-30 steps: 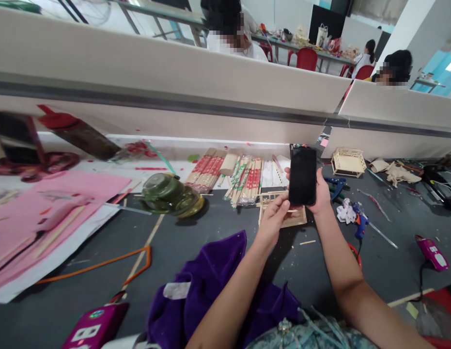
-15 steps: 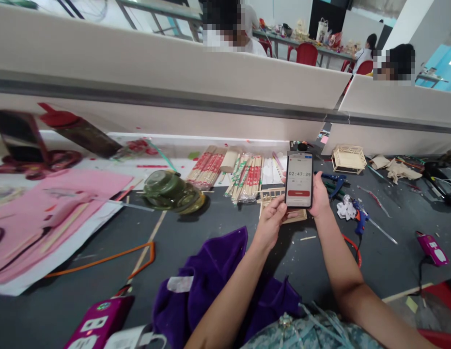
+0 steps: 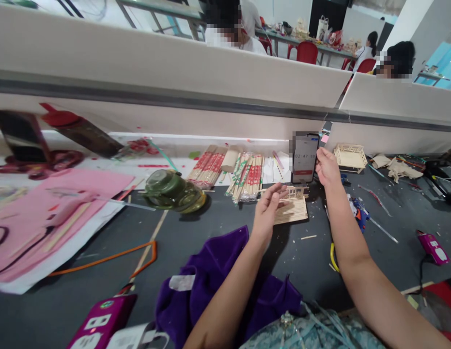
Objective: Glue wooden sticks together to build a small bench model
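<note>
A smartphone with a running timer on its screen stands nearly upright at the back of the table. My right hand grips its right edge between thumb and fingers. My left hand is off the phone, fingers apart, over the left side of a small stick-built model with a slatted base and railing. That hand partly covers the model; I cannot tell whether it touches it. Bundles of wrapped chopsticks lie left of the phone. Under my right forearm, a blue glue gun is partly hidden.
A green jar lies on its side at centre left. Purple cloth covers the near middle. A magenta power box sits front left, another power box at right. Behind the table runs a white partition; a second stick model stands back right.
The phone has moved away from me and slightly right, to the back of the table. My left hand has let go of it and opened; my right hand still holds it.
</note>
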The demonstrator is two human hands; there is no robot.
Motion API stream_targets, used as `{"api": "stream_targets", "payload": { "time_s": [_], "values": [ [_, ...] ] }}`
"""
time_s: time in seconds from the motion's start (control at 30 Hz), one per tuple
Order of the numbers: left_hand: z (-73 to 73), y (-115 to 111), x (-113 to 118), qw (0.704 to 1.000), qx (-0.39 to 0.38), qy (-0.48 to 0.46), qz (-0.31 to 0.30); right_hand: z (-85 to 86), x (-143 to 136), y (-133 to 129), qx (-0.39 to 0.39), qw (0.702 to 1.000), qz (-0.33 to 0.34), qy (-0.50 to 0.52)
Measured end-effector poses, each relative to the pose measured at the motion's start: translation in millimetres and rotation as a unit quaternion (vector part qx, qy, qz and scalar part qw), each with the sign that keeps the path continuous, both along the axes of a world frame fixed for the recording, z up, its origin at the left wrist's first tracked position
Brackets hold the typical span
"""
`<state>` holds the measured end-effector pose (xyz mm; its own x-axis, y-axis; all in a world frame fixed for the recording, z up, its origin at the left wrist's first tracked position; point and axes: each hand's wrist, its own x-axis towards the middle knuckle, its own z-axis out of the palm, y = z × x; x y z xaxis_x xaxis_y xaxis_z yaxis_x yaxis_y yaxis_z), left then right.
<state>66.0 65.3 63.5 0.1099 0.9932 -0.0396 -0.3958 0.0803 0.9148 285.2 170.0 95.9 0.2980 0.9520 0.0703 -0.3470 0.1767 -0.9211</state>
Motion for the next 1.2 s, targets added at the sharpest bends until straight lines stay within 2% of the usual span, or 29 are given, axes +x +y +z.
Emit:
{"api": "stream_targets", "payload": {
  "time_s": [0.1,0.23,0.4,0.57,1.2],
  "values": [
    [-2.4,0,-17,0.998,0.010,0.001,0.068,-8.3,11,32,0.019,0.999,-0.045,0.007],
    [-10.8,-2,-36,0.993,0.005,-0.012,0.121,-27.6,20,58,0.013,0.998,-0.057,0.008],
    [-19.6,-8,-43,0.991,-0.015,-0.014,0.134,-47.9,15,70,0.015,0.999,-0.034,0.010],
    [-24.4,-12,-44,0.991,-0.031,-0.010,0.130,-60.0,12,76,0.010,1.000,-0.022,0.014],
    [-32.3,-16,-47,0.991,-0.038,0.026,0.128,-66.0,14,87,0.006,0.999,-0.040,0.013]
  ]
}}
